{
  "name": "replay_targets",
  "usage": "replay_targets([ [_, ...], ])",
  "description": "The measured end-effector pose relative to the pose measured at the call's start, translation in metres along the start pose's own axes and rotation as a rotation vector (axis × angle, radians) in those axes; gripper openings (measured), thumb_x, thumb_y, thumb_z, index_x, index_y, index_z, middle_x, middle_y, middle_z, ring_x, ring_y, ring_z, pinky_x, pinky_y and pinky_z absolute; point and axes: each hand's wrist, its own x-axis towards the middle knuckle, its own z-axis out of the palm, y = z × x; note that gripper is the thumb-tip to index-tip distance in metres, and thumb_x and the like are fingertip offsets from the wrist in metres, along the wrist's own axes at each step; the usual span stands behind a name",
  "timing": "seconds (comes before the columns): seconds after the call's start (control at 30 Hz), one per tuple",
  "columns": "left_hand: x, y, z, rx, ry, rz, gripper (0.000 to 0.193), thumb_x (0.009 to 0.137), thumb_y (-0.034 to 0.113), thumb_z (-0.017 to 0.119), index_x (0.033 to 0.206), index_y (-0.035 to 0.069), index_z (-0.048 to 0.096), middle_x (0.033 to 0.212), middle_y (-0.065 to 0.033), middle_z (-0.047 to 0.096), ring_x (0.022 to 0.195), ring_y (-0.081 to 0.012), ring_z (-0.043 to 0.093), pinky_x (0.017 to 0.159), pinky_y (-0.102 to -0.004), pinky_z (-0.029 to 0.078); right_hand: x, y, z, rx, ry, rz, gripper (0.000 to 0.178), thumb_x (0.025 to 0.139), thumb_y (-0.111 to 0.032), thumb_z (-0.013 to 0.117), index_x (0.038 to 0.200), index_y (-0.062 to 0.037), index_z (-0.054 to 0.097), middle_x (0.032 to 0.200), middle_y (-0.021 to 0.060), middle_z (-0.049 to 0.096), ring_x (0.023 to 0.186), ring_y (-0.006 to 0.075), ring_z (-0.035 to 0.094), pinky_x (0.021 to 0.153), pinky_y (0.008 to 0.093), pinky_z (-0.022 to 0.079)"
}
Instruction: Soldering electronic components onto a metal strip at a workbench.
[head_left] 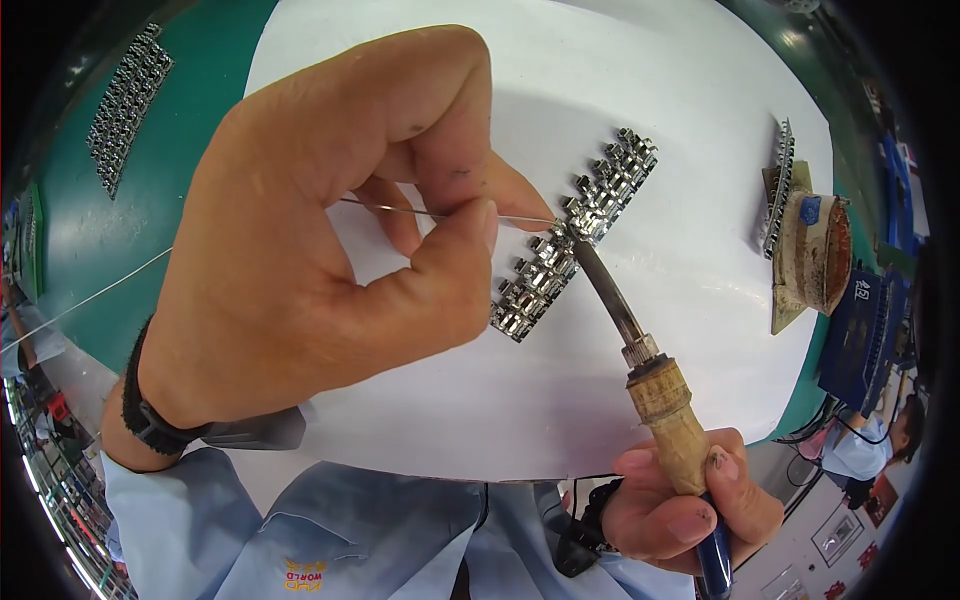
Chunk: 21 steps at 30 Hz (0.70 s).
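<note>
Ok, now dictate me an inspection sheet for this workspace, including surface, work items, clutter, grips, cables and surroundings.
Surface: white sheet over green tabletop.
Work items: metal component strip lying diagonally; soldering iron, tip at its middle; thin wire reaching the same spot.
Clutter: second strip at upper left; third strip beside a round tan object at right.
Left grip: pinching the wire.
Right grip: around the iron's handle.
Cables: dark cables at right edge.
Surroundings: co-worker in light blue, lower right.
</note>
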Motion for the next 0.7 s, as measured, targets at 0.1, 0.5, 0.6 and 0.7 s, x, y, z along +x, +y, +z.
replay_targets([
  [0.1, 0.005, 0.007, -0.001, 0.026, 0.011, 0.06, 0.013, 0.087, -0.002, 0.053, 0.087, 0.007, 0.044, 0.094, -0.0239, 0.076, 0.08, -0.0164, 0.075, 0.069, -0.0258, 0.057, 0.001, -0.002, 0.0, -0.056, -0.005, 0.01, 0.033, 0.107, -0.026, 0.05, 0.108, 0.0066, 0.045, 0.063, 0.0159, 0.064, 0.051, 0.0179, 0.062, 0.046, 0.0214, 0.044],
  [0.5, -0.004, 0.019, 0.0, -0.074, 0.059, -0.184, 0.012, 0.087, -0.003, 0.053, 0.086, 0.005, 0.045, 0.095, -0.0242, 0.076, 0.082, -0.0201, 0.076, 0.073, -0.0302, 0.06, -0.009, 0.004, 0.001, 0.166, 0.206, 0.028, 0.03, 0.107, -0.027, 0.051, 0.107, 0.0014, 0.043, 0.058, 0.014, 0.057, 0.043, 0.0186, 0.053, 0.047, 0.0262, 0.046],
  [0.6, -0.002, 0.025, 0.0, -0.071, 0.023, -0.207, 0.012, 0.086, -0.004, 0.054, 0.085, 0.005, 0.045, 0.096, -0.0243, 0.076, 0.083, -0.0206, 0.076, 0.075, -0.0319, 0.061, -0.006, 0.002, 0.002, 0.086, 0.176, 0.05, 0.031, 0.107, -0.029, 0.051, 0.107, 0.0015, 0.044, 0.057, 0.0131, 0.055, 0.042, 0.0192, 0.053, 0.048, 0.0274, 0.048],
  [0.7, -0.004, 0.002, 0.002, -0.103, 0.041, -0.038, 0.015, 0.085, -0.006, 0.055, 0.084, 0.005, 0.045, 0.096, -0.0243, 0.076, 0.083, -0.0196, 0.075, 0.074, -0.0306, 0.06, -0.005, 0.002, 0.004, 0.116, 0.158, 0.107, 0.033, 0.107, -0.03, 0.051, 0.107, 0.0024, 0.046, 0.058, 0.0121, 0.055, 0.043, 0.0198, 0.054, 0.05, 0.0287, 0.05],
])
